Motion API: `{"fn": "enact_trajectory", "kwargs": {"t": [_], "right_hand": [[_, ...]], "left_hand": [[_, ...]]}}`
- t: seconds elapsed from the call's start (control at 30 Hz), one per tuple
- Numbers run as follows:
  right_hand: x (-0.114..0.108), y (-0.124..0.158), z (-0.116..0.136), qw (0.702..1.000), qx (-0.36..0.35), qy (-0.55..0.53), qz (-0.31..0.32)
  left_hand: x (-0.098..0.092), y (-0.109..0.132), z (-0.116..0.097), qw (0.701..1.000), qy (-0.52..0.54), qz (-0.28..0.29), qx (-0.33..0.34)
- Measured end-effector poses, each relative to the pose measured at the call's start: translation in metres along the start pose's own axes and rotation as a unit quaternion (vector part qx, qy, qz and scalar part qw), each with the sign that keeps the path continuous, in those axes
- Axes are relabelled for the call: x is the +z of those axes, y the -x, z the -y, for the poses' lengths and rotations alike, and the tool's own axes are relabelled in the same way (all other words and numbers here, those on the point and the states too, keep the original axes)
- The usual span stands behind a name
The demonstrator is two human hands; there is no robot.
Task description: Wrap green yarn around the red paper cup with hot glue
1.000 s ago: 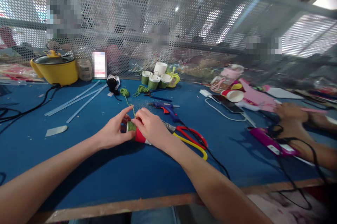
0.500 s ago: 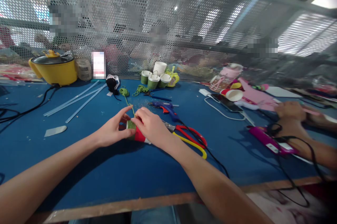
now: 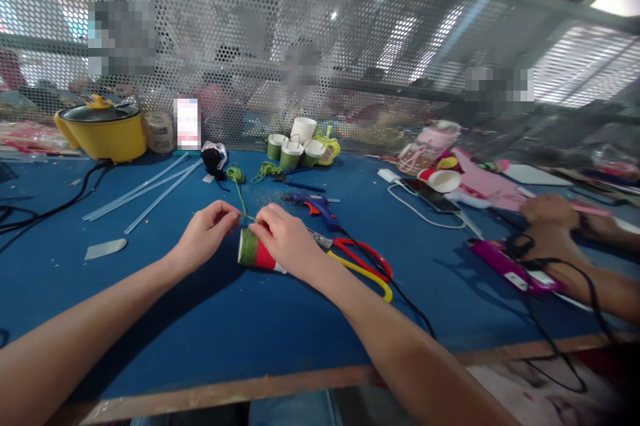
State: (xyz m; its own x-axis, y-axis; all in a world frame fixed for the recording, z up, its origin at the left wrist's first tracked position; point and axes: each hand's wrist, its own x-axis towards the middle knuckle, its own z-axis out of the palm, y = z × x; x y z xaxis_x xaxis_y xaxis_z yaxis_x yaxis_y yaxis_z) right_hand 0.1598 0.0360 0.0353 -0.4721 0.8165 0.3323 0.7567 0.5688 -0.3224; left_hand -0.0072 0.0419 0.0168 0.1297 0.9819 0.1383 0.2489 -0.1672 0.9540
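Note:
A red paper cup (image 3: pixel 265 257), partly wrapped in green yarn, lies on its side on the blue table. My left hand (image 3: pixel 209 233) pinches the green yarn (image 3: pixel 242 203) just beyond the cup's wrapped end. Over the cup's red part is my right hand (image 3: pixel 283 236), its fingers closed on the yarn close to the left hand, hiding part of the cup. The yarn runs back to a small green bundle (image 3: pixel 236 175). Right of my right hand lie scissors (image 3: pixel 365 265) with red and yellow handles and a blue glue gun (image 3: pixel 317 207).
Green-wrapped cups (image 3: pixel 291 155) stand at the back by a mesh screen. A yellow pot (image 3: pixel 107 136) and clear sticks (image 3: pixel 145 189) are to the left. At right, a person's hand (image 3: pixel 553 213) is near a purple device (image 3: pixel 515 267). A black cord crosses the table.
My left hand has let go of the cup and moved slightly back and left, now pinching the yarn. More of the wrapped cup shows. My right hand has hardly moved.

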Motion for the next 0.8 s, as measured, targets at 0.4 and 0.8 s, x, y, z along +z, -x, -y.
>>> {"fn": "enact_trajectory", "kwargs": {"t": [0.4,0.8], "right_hand": [[-0.0020,-0.0045,-0.0073,0.995,0.049,-0.087,-0.022],[-0.0001,0.0005,0.0011,0.999,0.015,-0.021,-0.039]], "left_hand": [[-0.0013,0.0033,0.0004,0.996,-0.058,0.072,0.017],[-0.0013,0.0074,-0.0084,0.981,-0.111,0.160,0.007]]}}
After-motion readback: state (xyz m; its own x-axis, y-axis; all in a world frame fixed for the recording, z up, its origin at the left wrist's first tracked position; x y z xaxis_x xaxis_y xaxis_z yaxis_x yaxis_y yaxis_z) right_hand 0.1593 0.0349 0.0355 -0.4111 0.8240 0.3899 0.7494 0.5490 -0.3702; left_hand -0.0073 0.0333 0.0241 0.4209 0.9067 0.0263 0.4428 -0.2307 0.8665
